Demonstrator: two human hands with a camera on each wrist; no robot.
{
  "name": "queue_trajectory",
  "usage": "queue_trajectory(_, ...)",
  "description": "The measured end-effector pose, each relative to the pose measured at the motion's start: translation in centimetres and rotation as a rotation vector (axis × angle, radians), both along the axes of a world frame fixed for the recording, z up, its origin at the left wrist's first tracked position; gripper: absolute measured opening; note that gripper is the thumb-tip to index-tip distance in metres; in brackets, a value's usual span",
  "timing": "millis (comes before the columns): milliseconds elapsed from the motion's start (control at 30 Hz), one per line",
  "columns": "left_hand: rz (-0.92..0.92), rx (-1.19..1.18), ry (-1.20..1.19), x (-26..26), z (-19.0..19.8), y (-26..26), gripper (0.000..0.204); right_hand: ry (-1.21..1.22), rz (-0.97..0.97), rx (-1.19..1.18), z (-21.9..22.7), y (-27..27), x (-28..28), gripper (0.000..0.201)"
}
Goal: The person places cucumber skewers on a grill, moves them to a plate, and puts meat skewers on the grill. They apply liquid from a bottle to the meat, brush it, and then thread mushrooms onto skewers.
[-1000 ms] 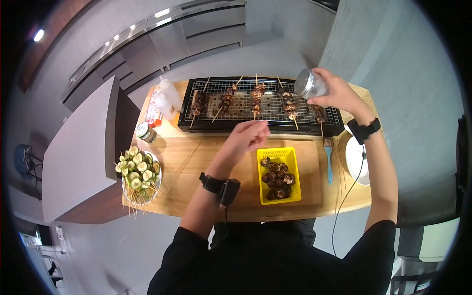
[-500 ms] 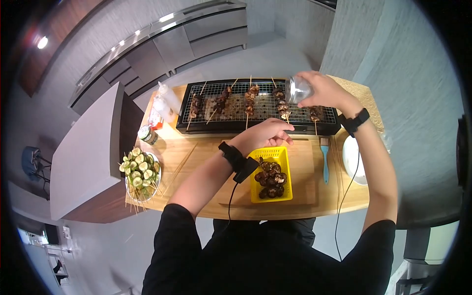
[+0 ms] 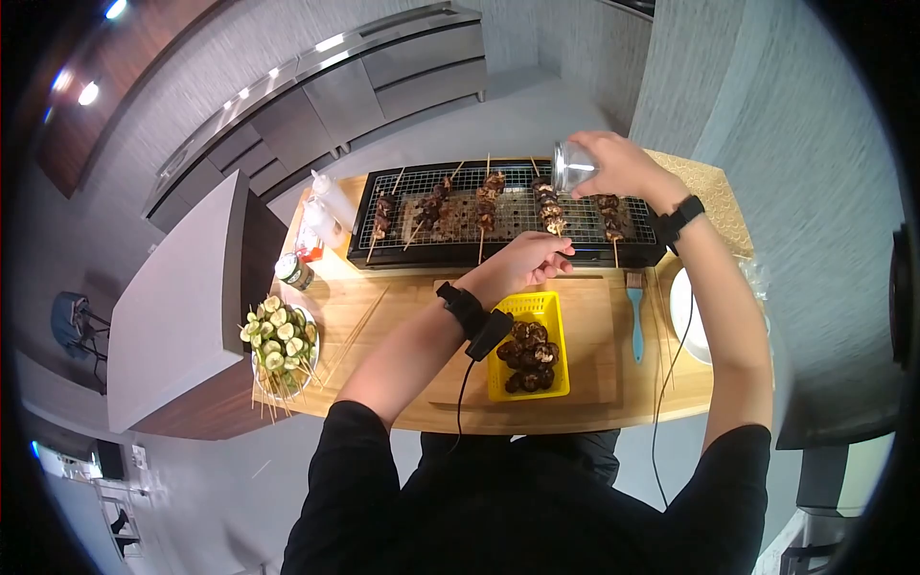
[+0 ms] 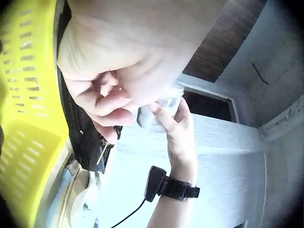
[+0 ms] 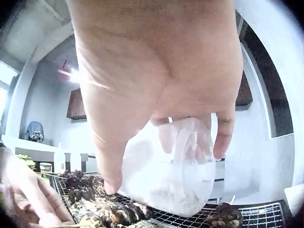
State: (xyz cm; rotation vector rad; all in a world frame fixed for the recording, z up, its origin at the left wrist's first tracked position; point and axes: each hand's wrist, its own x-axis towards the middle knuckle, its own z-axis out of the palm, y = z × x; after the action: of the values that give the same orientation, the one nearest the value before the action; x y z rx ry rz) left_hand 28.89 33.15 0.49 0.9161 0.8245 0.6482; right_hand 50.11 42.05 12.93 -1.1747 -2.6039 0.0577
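**Shaker jar being tipped over the skewers at the grill's right end**

A clear glass jar (image 3: 573,166) of white granules is being gripped in the right hand (image 3: 618,168), fingers and thumb wrapped round its body. It is being held tilted, lid end turned toward the grill (image 3: 506,213), above the skewers (image 3: 548,205) lying near the right end of the wire rack, a pose suited to shaking its contents onto them. In the right wrist view the granules are seen gathered at the lower end of the jar (image 5: 173,166), just over the rack.

The left hand (image 3: 530,259) is being held at the grill's front edge, just above the yellow basket (image 3: 533,346) of dark mushroom pieces on the cutting board (image 3: 594,331). Its fingers are curled inward; whether anything is being pinched between them cannot be told.

A blue brush (image 3: 636,319) is lying toward the worktop's right edge, and a plate of cucumber skewers (image 3: 278,345) is sitting at the left edge, both well apart from the hands.
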Motion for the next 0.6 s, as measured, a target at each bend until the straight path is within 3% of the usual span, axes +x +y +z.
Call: queue_trajectory(600,0.017,0.024,-0.056,-0.4,0.5,-1.3,0.027,0.076,0.007,-0.02,0.9,-4.4,3.8,0.085)
